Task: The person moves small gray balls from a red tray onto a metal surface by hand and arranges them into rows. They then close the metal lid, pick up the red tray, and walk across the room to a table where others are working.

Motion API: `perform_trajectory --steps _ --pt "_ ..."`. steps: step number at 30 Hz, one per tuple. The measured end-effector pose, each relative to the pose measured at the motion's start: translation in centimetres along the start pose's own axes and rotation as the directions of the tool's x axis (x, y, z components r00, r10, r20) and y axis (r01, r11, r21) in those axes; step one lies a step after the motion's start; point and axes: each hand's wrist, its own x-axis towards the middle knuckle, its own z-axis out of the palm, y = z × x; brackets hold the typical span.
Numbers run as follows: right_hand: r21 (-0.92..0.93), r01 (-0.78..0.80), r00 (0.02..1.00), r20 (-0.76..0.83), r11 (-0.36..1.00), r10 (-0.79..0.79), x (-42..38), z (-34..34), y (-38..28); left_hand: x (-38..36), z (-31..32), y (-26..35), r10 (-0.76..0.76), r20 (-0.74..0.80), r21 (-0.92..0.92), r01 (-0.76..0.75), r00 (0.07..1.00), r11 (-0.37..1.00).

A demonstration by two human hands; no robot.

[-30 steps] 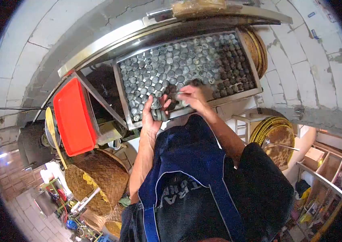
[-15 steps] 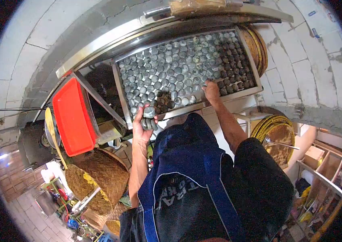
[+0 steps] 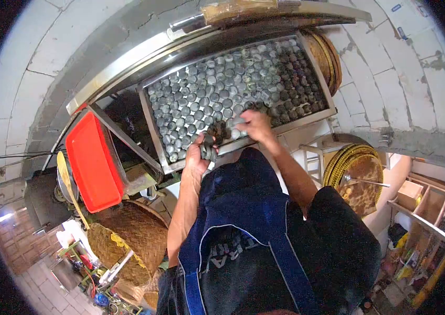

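Rows of round grey-green pieces (image 3: pixel 212 97) cover a metal-framed tray (image 3: pixel 151 123), with darker brown ones toward its right end. My left hand (image 3: pixel 196 157) is at the tray's front edge, its fingers wrapped round several of the round pieces (image 3: pixel 209 149). My right hand (image 3: pixel 256 126) hovers over the front of the tray, fingers bent together and slightly blurred. Whatever it may hold is too small to make out. Beside my left hand, a few dark pieces (image 3: pixel 218 130) lie among the paler ones.
A red plastic tray (image 3: pixel 94 163) stands at the left, beside a wooden spatula (image 3: pixel 70 184). Woven baskets (image 3: pixel 133 228) sit below it. At the right are a round yellow-rimmed basket (image 3: pixel 361 181) and a wooden shelf unit (image 3: pixel 432 207). A metal bar (image 3: pixel 128 63) runs behind the tray.
My right hand has moved left along the tray, closer to my left hand. My left hand, still holding pieces, has shifted slightly right and turned. The whole view has shifted a little.
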Motion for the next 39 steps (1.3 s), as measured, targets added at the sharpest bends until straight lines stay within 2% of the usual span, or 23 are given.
perform_trajectory --steps 2,4,5,7,8,10,11,13,17,19,20,22,23,25,27,28,30,32,33,36,37,38,39 --pt "-0.241 0.09 0.974 -0.183 0.966 -0.136 1.3 -1.3 6.2 -1.6 0.8 0.7 0.028 0.044 -0.036 -0.027 0.999 0.999" --pt "-0.404 0.196 0.973 -0.034 0.893 -0.229 3.6 -1.0 16.1 -3.0 1.2 1.2 0.038 0.004 -0.011 -0.038 0.999 0.999" --pt "-0.401 0.196 0.973 -0.032 0.895 -0.227 3.8 -1.6 16.5 -3.2 0.8 1.4 0.036 0.024 -0.02 -0.035 0.999 0.999" --pt "-0.733 -0.145 0.989 -0.117 0.665 0.087 4.1 -2.8 16.4 -3.3 -0.2 1.9 0.036 0.027 -0.04 -0.035 0.999 0.999" --pt "-0.734 -0.142 0.99 -0.115 0.664 0.085 4.2 -3.3 16.1 -3.6 0.0 2.1 0.038 0.026 -0.042 -0.037 0.999 0.998" --pt "-0.457 0.148 0.972 -0.095 0.877 -0.214 3.7 -3.8 15.7 -4.5 0.1 2.4 0.058 -0.02 -0.068 -0.06 0.998 0.996" --pt "-0.456 0.146 0.973 -0.095 0.878 -0.212 3.3 -4.0 14.3 -4.4 -0.1 2.4 0.07 -0.011 -0.058 -0.071 0.997 0.996" --pt "-0.564 0.263 0.964 0.187 0.783 -0.19 2.9 -4.0 10.3 -4.3 -0.3 2.5 0.063 -0.009 -0.064 -0.064 0.998 0.996" --pt "-0.604 0.246 0.969 0.173 0.758 -0.177 3.4 -3.9 12.4 -5.0 0.2 2.8 0.091 -0.005 -0.054 -0.092 0.996 0.994" --pt "-0.59 0.079 0.975 0.214 0.804 0.061 3.5 -4.7 12.3 -5.1 0.3 2.7 0.089 -0.022 -0.053 -0.09 0.996 0.995" --pt "-0.59 0.076 0.975 0.212 0.804 0.064 3.2 -4.4 12.3 -5.0 0.3 2.7 0.086 -0.035 -0.051 -0.088 0.996 0.995" --pt "-0.595 0.111 0.993 0.043 0.796 -0.107 3.3 -3.0 11.9 -4.6 0.5 2.4 0.088 0.003 -0.067 -0.087 0.996 0.994" --pt "-0.594 0.112 0.993 0.042 0.796 -0.109 3.4 -2.7 11.1 -4.4 0.6 2.1 0.087 0.035 -0.083 -0.084 0.996 0.993" --pt "-0.461 0.112 0.993 0.016 0.88 -0.118 3.1 -2.1 8.6 -3.8 1.0 1.7 0.066 0.049 -0.032 -0.064 0.997 0.997" --pt "-0.101 0.126 0.987 0.116 0.987 -0.114 3.1 -0.7 6.0 -2.9 1.6 1.1 0.022 0.049 0.048 -0.025 0.999 0.999" --pt "0.042 0.043 0.989 0.142 0.998 -0.049 2.4 0.6 4.3 -2.3 1.7 0.8 0.021 0.052 0.05 -0.023 0.998 0.998" --pt "0.318 -0.04 0.925 0.369 0.947 -0.085 -0.2 -0.3 -2.9 -1.2 2.2 0.2 -0.056 0.03 0.191 0.049 0.998 0.98" --pt "0.451 0.087 0.892 0.361 0.888 -0.271 -1.3 2.3 -3.0 -1.3 3.8 -0.3 -0.065 0.041 0.158 0.058 0.997 0.986" --pt "0.451 0.088 0.892 0.361 0.888 -0.272 -1.1 2.8 -2.4 -1.1 3.9 -0.6 -0.059 0.012 0.222 0.055 0.998 0.974" --pt "0.413 0.049 0.933 0.306 0.91 -0.189 -0.2 3.4 0.5 -0.6 2.8 -0.9 -0.038 -0.039 0.284 0.048 0.999 0.958" --pt "0.272 0.122 0.983 0.103 0.954 -0.155 0.8 4.3 4.0 -1.0 2.5 -0.6 -0.046 -0.067 0.281 0.063 0.997 0.958" --pt "-0.109 -0.08 0.992 0.089 0.991 0.09 1.2 2.3 3.6 -1.7 1.9 -0.4 -0.057 -0.1 0.279 0.083 0.993 0.957" --pt "-0.472 0.126 0.971 -0.121 0.873 -0.205 2.5 3.5 9.7 -2.1 0.7 -0.3 -0.061 -0.079 0.186 0.075 0.995 0.98"
